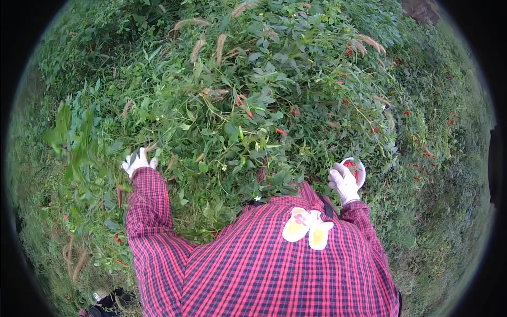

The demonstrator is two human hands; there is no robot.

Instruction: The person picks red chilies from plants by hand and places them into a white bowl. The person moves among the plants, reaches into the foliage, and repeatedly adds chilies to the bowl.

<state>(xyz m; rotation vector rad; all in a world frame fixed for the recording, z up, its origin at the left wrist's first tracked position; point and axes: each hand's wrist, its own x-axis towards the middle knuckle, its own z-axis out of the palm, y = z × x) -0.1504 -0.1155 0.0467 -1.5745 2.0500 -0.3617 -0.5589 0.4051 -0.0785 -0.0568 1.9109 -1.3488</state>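
My left hand (138, 160) wears a white glove and reaches into the foliage at the left. Its fingers are spread, with a dark leaf across them and no object visible in the grasp. On the right, my right hand (344, 183), gloved too, has curled fingers at the near left rim of a white container (362, 177). Small red chili peppers (352, 167) lie inside it. Whether those fingers grip the rim or a pepper cannot be seen. Chili pepper plants (253, 91) spread before me, bearing red pods such as a ripe chili (281, 131).
Bristly grass seed heads (220, 47) poke up through the tangled plants. Blurred leafy stems (77, 138) rise close beside my left arm. More red peppers (429, 155) dot the growth at right. A dark object (111, 303) lies at the bottom left.
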